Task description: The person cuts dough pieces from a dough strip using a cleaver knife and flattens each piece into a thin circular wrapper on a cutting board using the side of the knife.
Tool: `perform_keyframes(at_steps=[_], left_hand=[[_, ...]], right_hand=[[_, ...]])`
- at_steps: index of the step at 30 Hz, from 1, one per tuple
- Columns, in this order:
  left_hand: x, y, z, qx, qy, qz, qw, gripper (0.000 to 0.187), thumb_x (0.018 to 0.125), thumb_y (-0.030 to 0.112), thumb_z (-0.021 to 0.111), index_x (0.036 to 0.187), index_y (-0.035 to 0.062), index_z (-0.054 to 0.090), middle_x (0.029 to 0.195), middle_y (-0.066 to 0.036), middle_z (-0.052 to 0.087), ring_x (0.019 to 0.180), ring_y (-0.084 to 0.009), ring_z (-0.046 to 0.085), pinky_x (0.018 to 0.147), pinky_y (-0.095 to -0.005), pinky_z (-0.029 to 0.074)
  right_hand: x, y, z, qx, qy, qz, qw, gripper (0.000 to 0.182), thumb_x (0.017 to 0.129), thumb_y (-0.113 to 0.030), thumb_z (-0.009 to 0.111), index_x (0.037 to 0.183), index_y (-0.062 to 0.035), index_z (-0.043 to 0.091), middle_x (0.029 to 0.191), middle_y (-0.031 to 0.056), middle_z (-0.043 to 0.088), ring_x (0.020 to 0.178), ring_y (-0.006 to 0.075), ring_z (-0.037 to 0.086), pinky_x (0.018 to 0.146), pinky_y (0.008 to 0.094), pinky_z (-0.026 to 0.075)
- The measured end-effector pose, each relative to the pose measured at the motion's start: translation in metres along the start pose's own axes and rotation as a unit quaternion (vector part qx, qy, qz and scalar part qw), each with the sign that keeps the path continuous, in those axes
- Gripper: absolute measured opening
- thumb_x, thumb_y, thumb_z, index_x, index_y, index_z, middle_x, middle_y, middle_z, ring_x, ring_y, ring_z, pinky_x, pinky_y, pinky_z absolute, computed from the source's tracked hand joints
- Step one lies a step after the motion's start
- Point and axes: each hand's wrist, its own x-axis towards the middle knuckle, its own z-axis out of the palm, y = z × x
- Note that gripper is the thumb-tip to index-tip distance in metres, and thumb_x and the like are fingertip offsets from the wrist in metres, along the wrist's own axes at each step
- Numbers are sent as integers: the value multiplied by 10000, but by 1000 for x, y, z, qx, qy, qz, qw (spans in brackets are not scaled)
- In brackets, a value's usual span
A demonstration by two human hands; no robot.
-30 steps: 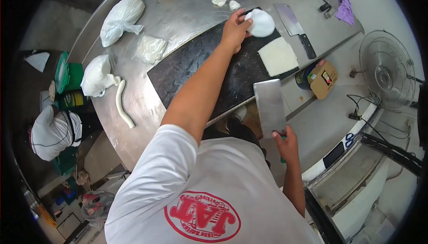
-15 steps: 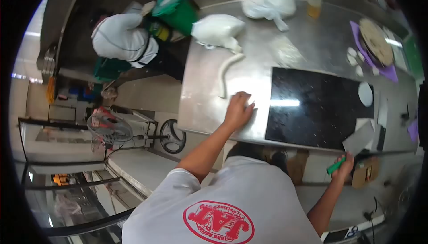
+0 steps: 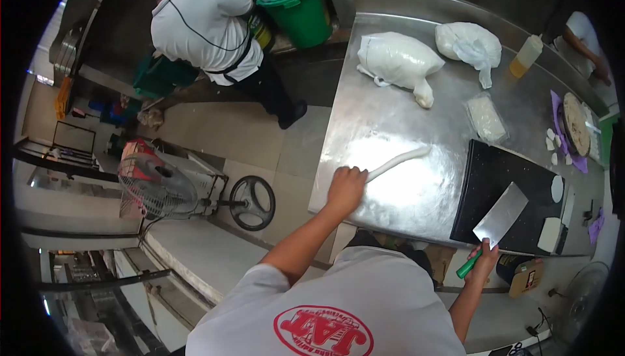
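My left hand [image 3: 347, 191] is closed around the near end of a thin white dough rope [image 3: 402, 159] on the steel table. The rope's other end slants away up and to the right, touching the tabletop. My right hand [image 3: 482, 263] grips the green handle of a cleaver [image 3: 502, 214]. Its broad blade is over the near part of a black cutting board [image 3: 491, 164], pointing away from me. A flat white disc [image 3: 557, 188] lies at the board's right side, with a pale block-like piece [image 3: 549, 234] close to the near right corner.
White-filled plastic bags [image 3: 400, 60] and a flat clear packet [image 3: 486, 118] lie on the steel table [image 3: 351, 128]. Behind stands a squeeze bottle [image 3: 525, 56] with yellow liquid. A person [image 3: 205, 30] works at left near a green bin [image 3: 296, 11]; a fan [image 3: 159, 183] stands lower left.
My view has shifted left. My left hand, earlier resting on bare steel beside the dough rope, now holds the rope's end. The cleaver has swung from the board's right corner inward over the board.
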Motion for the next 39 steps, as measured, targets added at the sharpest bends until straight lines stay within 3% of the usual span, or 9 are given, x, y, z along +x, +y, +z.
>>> perform_keyframes(at_steps=[4, 6, 7, 15, 22, 27, 32, 34, 39], left_hand=[[-21, 2, 54, -18, 119, 2, 993, 594, 928, 201, 616, 1442, -65, 481, 1421, -260, 531, 1359, -453, 465, 1162, -564, 330], [-10, 22, 40, -53, 80, -103, 990, 757, 1011, 424, 526, 1510, -119, 352, 1607, -294, 322, 1511, -459, 270, 1238, -607, 142], [3, 14, 40, -14, 65, -112, 992, 848, 1016, 575, 449, 1545, -79, 336, 1630, -285, 288, 1531, -445, 228, 1235, -632, 68], [104, -29, 15, 36, 114, -42, 992, 782, 1037, 565, 402, 1584, 11, 330, 1655, -246, 266, 1562, -397, 175, 1248, -603, 70], [-6, 42, 70, -15, 147, 4, 989, 775, 999, 411, 561, 1548, -78, 315, 1605, -295, 328, 1494, -444, 318, 1233, -562, 212], [-37, 93, 78, -51, 119, -55, 990, 763, 1017, 484, 512, 1573, -7, 334, 1625, -315, 269, 1518, -489, 233, 1228, -626, 154], [74, 62, 29, 77, 37, -195, 977, 744, 1026, 533, 446, 1602, 77, 330, 1661, -239, 262, 1538, -465, 199, 1240, -623, 102], [104, 37, 20, 49, 81, -185, 978, 727, 1031, 523, 430, 1604, 85, 332, 1653, -214, 300, 1530, -436, 242, 1245, -607, 108], [66, 55, 49, 21, 118, -152, 981, 707, 1023, 448, 484, 1588, 48, 342, 1641, -223, 318, 1538, -404, 246, 1249, -587, 127]], right_hand=[[-11, -3, 16, -7, 16, -37, 999, 170, 998, -216, 648, 1022, -111, 515, 709, -7, 500, 503, 96, 496, 438, 244, 405], [-9, -8, 21, -14, 25, -42, 999, 173, 998, -209, 648, 1043, -101, 521, 712, -4, 497, 515, 95, 492, 445, 251, 408], [-12, -9, 21, -20, 32, -47, 998, 186, 1000, -203, 648, 1078, -88, 526, 717, 3, 498, 514, 102, 488, 449, 256, 406], [14, -26, 26, -102, -12, -61, 993, 166, 1009, -217, 640, 1047, -82, 552, 710, -10, 498, 497, 91, 478, 439, 254, 392], [96, -32, 22, -145, -76, -75, 984, 170, 1008, -232, 637, 1037, -89, 549, 699, -7, 501, 487, 97, 485, 422, 267, 398], [104, -33, 12, -34, -122, -21, 992, 232, 996, -281, 665, 1069, -97, 543, 700, 0, 518, 479, 103, 497, 406, 281, 446], [115, -36, 5, -65, -148, 18, 987, 208, 994, -243, 662, 1053, -80, 548, 703, 18, 530, 474, 128, 519, 394, 316, 455], [112, -38, 7, -73, -157, 5, 985, 205, 996, -238, 658, 1045, -76, 543, 702, 22, 535, 473, 130, 518, 393, 315, 453], [110, -43, 6, -70, -174, 4, 982, 199, 1000, -232, 648, 1039, -68, 541, 704, 25, 535, 481, 124, 520, 407, 306, 457]])
